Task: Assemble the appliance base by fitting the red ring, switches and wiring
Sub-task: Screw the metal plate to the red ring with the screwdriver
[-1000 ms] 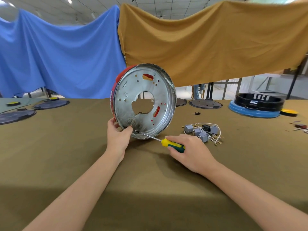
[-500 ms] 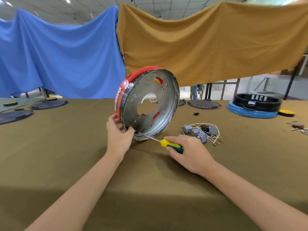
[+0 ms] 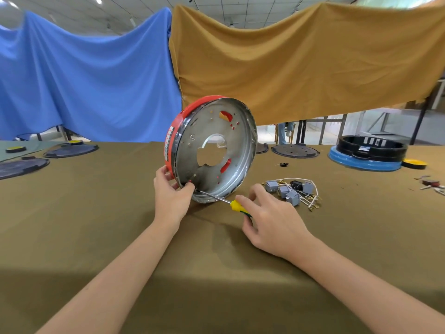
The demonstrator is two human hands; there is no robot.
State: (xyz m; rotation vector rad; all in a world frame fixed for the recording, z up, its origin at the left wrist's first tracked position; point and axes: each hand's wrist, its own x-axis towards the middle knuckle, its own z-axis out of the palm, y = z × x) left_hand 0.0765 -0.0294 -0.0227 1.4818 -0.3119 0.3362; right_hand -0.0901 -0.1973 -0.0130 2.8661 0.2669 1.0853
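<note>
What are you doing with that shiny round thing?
A person is putting together an appliance base. The left hand holds the metal base, with its red ring, tipped up on its edge on the table. The right hand pinches a yellow screwdriver, its tip at the bottom rim. The grey switches and wires lie loose beside it.

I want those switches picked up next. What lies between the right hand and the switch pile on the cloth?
Nothing visible does. The switches lie on bare table just beyond the right hand, but that hand holds the screwdriver.
</note>
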